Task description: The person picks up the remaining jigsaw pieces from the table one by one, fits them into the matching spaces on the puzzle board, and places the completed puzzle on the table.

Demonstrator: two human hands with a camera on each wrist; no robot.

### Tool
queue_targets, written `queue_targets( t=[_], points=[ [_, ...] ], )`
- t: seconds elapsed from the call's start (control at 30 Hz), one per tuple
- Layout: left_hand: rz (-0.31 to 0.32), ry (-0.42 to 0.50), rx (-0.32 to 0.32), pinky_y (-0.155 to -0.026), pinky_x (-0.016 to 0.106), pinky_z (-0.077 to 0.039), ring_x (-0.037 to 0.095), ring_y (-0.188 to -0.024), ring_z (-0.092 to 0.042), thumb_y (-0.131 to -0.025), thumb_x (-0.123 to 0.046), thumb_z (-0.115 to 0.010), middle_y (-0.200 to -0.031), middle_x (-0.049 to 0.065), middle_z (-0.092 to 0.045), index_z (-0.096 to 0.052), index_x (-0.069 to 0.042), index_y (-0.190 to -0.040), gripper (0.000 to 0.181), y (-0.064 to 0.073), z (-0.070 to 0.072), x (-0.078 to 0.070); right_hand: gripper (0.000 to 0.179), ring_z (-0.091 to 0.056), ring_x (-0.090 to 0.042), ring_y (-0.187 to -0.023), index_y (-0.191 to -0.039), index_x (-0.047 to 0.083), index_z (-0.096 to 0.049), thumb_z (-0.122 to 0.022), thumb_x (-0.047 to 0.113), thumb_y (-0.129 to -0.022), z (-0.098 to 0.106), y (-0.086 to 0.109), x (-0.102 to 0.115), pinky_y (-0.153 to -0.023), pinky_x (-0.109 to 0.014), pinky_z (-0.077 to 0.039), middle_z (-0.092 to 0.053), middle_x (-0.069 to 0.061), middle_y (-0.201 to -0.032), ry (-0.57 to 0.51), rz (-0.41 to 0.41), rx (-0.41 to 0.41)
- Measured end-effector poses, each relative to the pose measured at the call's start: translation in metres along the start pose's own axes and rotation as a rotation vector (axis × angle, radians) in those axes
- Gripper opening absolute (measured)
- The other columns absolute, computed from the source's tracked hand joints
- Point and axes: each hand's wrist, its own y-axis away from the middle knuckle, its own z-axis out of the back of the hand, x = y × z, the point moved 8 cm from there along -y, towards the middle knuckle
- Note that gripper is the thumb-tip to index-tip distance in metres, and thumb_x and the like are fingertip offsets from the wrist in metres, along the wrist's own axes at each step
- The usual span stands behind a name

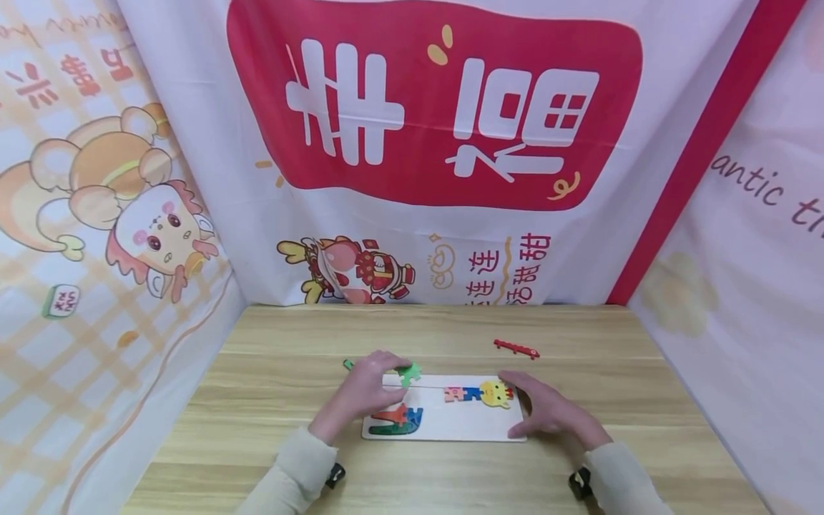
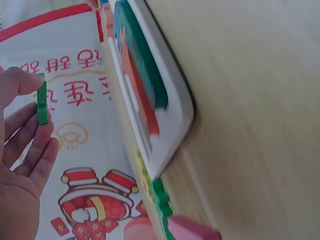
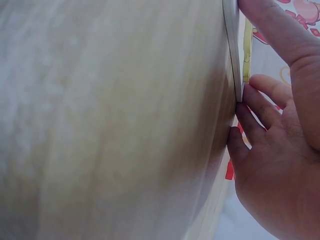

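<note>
In the head view my left hand (image 1: 360,392) is over the left end of a white puzzle board (image 1: 463,423). Thumb and fingertips pinch a light green puzzle piece (image 1: 410,375), seen edge-on and raised in the left wrist view. My right hand (image 1: 547,408) holds the board's right end, fingers at the far corner and thumb at the near one. Beside it on the board lies a yellow giraffe-head piece (image 1: 497,394), joined to a blue piece (image 1: 473,394) and a pink piece (image 1: 453,394). An orange piece (image 1: 388,415) and a dark green piece (image 1: 394,429) lie at the left end.
A red piece (image 1: 517,349) lies on the wooden table (image 1: 450,479) behind the board. Past the left hand, a green piece (image 2: 161,197) and a pink piece (image 2: 192,229) show beside the board. Printed cloths (image 1: 438,250) surround the table's back and sides.
</note>
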Motion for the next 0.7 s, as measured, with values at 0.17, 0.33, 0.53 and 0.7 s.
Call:
queue_targets(
  t=[0.17, 0.33, 0.53, 0.7],
  points=[
    [-0.012, 0.018, 0.104, -0.102, 0.045, -0.057, 0.017, -0.121, -0.064, -0.090, -0.032, -0.081, -0.129, -0.004, -0.071, -0.071, -0.022, -0.132, 0.045, -0.007, -0.018, -0.006, 0.114, -0.031, -0.042, -0.153, -0.160, 0.018, -0.039, -0.096, 0.046, -0.066, 0.001, -0.001, 0.000, -0.123, -0.068, -0.026, -0.037, -0.012, -0.166, -0.001, -0.009, -0.003],
    [-0.017, 0.023, 0.164, -0.104, 0.045, -0.056, 0.016, -0.120, -0.064, -0.090, -0.036, -0.081, -0.127, -0.007, -0.072, -0.071, -0.023, -0.132, 0.044, -0.014, -0.032, -0.009, 0.114, -0.032, -0.042, -0.153, -0.160, 0.019, -0.039, -0.097, 0.047, -0.066, 0.001, -0.002, -0.001, -0.123, -0.068, -0.026, -0.037, -0.011, -0.166, -0.005, -0.006, -0.007],
    [0.016, 0.055, 0.210, -0.102, 0.042, -0.056, 0.010, -0.115, -0.065, -0.088, -0.033, -0.083, -0.122, -0.012, -0.073, -0.073, -0.025, -0.128, 0.042, -0.020, -0.047, -0.009, 0.114, -0.030, -0.041, -0.154, -0.160, 0.021, -0.039, -0.096, 0.048, -0.066, -0.001, -0.002, -0.004, -0.123, -0.068, -0.026, -0.036, -0.010, -0.167, -0.019, -0.013, 0.017],
    [0.014, 0.062, 0.227, -0.101, 0.039, -0.057, 0.009, -0.113, -0.067, -0.086, -0.023, -0.083, -0.121, -0.010, -0.074, -0.074, -0.022, -0.126, 0.041, -0.025, -0.055, -0.010, 0.113, -0.030, -0.041, -0.154, -0.160, 0.022, -0.040, -0.096, 0.049, -0.066, -0.002, -0.001, -0.004, -0.122, -0.069, -0.026, -0.037, -0.009, -0.167, -0.037, -0.015, 0.020]
  ],
)
